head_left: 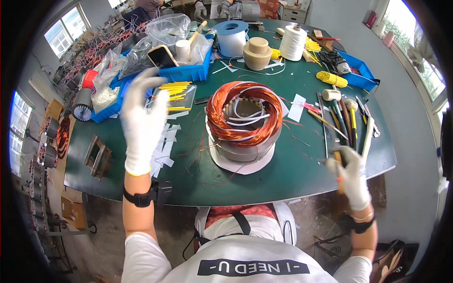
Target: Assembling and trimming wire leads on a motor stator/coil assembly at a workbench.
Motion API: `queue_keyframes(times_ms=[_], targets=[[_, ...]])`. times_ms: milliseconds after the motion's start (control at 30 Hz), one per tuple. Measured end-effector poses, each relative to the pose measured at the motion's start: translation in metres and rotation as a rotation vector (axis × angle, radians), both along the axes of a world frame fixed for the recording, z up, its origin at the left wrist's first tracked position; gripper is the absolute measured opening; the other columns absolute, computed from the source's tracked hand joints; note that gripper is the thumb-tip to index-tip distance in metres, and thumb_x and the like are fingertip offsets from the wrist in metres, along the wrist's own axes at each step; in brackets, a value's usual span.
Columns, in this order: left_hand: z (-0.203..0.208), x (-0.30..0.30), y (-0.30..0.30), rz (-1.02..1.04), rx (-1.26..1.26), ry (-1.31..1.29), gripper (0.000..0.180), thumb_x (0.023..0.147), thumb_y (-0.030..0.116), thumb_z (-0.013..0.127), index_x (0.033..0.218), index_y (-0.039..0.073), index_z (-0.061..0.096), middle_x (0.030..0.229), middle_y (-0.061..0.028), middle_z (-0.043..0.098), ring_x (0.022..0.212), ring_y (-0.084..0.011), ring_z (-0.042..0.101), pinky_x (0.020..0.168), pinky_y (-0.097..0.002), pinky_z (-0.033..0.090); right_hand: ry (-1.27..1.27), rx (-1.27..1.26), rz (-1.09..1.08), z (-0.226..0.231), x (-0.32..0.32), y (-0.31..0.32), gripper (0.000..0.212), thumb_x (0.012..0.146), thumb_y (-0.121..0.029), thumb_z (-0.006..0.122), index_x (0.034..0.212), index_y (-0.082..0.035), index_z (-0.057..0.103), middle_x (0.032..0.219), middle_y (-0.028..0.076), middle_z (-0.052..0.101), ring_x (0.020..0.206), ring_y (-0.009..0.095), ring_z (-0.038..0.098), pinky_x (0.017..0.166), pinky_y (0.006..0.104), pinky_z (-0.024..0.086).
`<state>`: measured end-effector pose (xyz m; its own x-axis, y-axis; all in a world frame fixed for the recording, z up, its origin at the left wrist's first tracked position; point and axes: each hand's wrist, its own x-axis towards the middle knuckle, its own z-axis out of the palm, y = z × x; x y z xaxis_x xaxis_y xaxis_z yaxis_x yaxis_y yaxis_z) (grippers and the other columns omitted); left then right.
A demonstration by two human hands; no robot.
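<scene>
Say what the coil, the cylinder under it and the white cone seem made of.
Coil: probably enamelled copper wire; glossy orange-red strands.
Cylinder: likely metal; smooth, grey, with a dull sheen.
Cone: apparently wound thread or string, matte white; whether cotton or synthetic, I can't tell.

On the bench (292,165), a wire coil (243,137) sits centrally, spools (292,45) behind it, mallets (331,95) to its right, paper strips (165,152) to its left
</scene>
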<state>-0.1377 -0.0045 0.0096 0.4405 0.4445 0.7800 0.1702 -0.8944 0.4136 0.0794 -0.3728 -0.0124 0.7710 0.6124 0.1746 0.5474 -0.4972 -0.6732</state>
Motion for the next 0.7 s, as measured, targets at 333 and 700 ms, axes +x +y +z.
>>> queue_keyframes(times_ms=[333,700], targets=[[0.0,0.099,-0.045,-0.392,-0.392,0.433,0.018,0.086,0.014,0.065,0.095,0.0,0.061,0.091,-0.0107,0.065,0.082,-0.018,0.062,0.078,-0.0304,0.049,0.023,-0.086,-0.031,-0.039,-0.033,0.071,0.051,0.081,-0.044,0.077,0.099,0.002,0.063,0.081,0.021,0.064,0.075,0.037,0.063,0.068,0.0399,0.05],[-0.006,0.103,-0.042,-0.438,-0.485,0.357,0.01,0.085,0.002,0.064,0.093,-0.003,0.061,0.102,-0.0136,0.069,0.093,-0.0138,0.064,0.086,-0.0279,0.049,-0.109,0.014,-0.078,-0.046,-0.034,0.072,0.042,0.081,-0.032,0.078,0.095,0.004,0.061,0.071,0.02,0.057,0.066,0.035,0.054,0.062,0.0404,0.044]])
